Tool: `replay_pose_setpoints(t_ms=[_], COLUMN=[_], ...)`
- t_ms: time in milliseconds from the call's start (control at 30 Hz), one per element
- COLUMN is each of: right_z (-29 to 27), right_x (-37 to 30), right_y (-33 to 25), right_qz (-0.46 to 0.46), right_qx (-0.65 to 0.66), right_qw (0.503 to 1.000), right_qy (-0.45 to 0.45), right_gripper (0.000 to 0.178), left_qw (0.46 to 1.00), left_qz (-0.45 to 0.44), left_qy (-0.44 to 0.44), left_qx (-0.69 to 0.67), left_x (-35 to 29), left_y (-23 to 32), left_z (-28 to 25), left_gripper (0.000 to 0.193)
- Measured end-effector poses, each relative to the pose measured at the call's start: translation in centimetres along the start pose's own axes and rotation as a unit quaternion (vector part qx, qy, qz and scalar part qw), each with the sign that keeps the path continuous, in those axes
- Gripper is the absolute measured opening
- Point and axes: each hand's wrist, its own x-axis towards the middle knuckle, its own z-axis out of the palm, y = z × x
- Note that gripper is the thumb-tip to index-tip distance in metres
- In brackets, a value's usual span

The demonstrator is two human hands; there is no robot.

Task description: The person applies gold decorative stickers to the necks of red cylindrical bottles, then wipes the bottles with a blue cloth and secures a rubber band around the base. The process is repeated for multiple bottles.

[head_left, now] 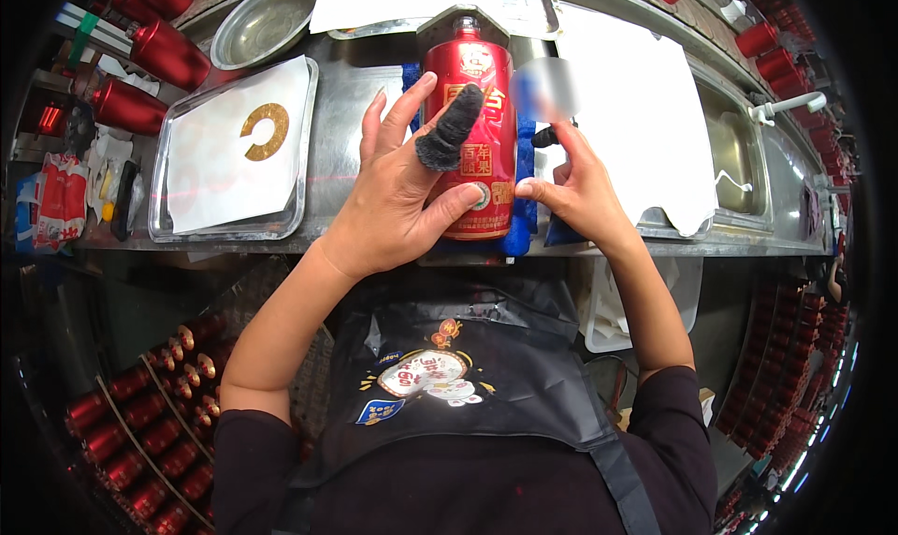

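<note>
Gold characters are printed on the front of a red bottle (494, 135), the larger ones above and a square block of them below; part of the upper print is covered by the left hand (393, 194). Nearer the base, a round emblem (482, 195) is seen beside a small gold panel, with fine lines of print beneath. Cartoon figures and lettering are printed on the black apron (524, 385).

The bottle is set between the two hands over a blue cloth (517, 243), its neck pointed away from the person; whether it is laid flat or tilted cannot be told. The left hand is held open with fingers spread: its index finger, capped by a black finger sleeve (449, 133), is laid across the bottle's front, and its thumb is brought to the emblem. The right hand (585, 189) is placed at the bottle's right edge, its thumb tip against or just beside the glossy side.

A blurred patch is seen above the right hand's fingertips, so whether anything is gripped there cannot be told. At left, a gold C-shaped piece (272, 142) is laid on a white sheet (210, 166) in a tray (157, 222).
</note>
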Motion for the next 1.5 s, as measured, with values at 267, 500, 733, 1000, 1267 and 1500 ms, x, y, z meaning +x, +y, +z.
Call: replay_pose_setpoints(t_ms=[267,500,733,1000,1267,1500], right_z=[-0.8,0.0,-0.5,-0.2,-0.1,-0.5], right_x=[0.6,3.5,1.8,1.2,3.4,0.8], right_y=[-4.5,-6.2,-5.8,-5.4,-6.9,-6.0], right_qz=[-0.130,-0.110,-0.121,-0.125,-0.123,-0.081], right_qx=[-0.163,-0.214,-0.178,-0.152,-0.228,-0.183], right_qw=[0.978,0.971,0.976,0.980,0.966,0.979], right_qy=[0.028,-0.006,0.018,0.027,0.001,-0.041], right_gripper=[0.082,0.075,0.070,0.067,0.068,0.072], left_qw=[0.992,0.995,0.993,0.995,0.996,0.984], left_qz=[-0.029,-0.056,-0.051,-0.061,-0.063,-0.071], left_qy=[0.085,0.040,0.066,0.071,0.061,0.089], left_qx=[-0.087,-0.071,-0.087,-0.036,-0.027,-0.134], left_x=[-1.3,-0.9,-0.7,-0.4,0.7,-2.4], left_y=[0.2,-0.5,-0.1,0.5,-0.1,-0.2], left_z=[-0.2,0.7,0.4,0.0,0.8,1.2], left_gripper=[0.072,0.071,0.068,0.065,0.069,0.069])
